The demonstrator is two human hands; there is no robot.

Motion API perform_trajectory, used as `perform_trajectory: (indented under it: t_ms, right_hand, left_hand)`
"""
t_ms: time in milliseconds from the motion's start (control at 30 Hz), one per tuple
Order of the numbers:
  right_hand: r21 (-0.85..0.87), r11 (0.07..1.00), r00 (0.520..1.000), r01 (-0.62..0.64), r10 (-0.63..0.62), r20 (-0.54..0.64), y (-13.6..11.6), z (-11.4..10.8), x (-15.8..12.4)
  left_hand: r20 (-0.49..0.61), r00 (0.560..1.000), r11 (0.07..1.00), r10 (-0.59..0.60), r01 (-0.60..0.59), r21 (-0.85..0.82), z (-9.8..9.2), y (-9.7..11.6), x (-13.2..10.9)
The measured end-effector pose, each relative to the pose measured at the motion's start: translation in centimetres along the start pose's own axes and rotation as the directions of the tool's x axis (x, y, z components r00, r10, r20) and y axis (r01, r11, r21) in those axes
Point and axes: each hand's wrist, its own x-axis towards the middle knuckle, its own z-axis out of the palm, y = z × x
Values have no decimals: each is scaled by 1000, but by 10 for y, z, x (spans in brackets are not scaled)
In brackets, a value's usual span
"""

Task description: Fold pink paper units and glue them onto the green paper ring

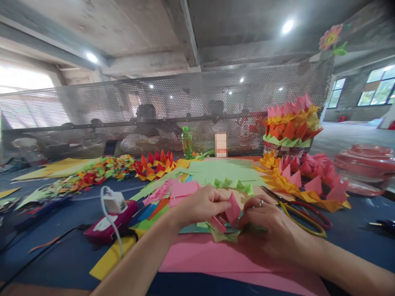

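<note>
My left hand (200, 205) and my right hand (271, 228) meet over the table, both pinching a small folded pink paper piece (232, 210). The left fingers grip its left side and the right fingers hold its lower right edge; a ring shows on the right hand. Under the hands lie folded green paper pieces (224, 235) and a large pink sheet (210, 257). Pink paper squares (180, 190) sit just beyond the left hand.
Red and yellow scissors (304, 213) lie right of my hands. A pink phone with a white charger (112, 216) lies to the left. Stacked paper flowers (290, 125), green sheets (222, 172), a green bottle (187, 142) and a mesh divider (154, 111) stand beyond, people behind it.
</note>
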Motion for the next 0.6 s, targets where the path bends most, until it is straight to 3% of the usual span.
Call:
perform_trajectory:
  t_ms: [600]
  right_hand:
    - [-31,973,973,-231,231,9,5,1,-4]
  left_hand:
    - [13,999,998,-34,33,45,0,4,-1]
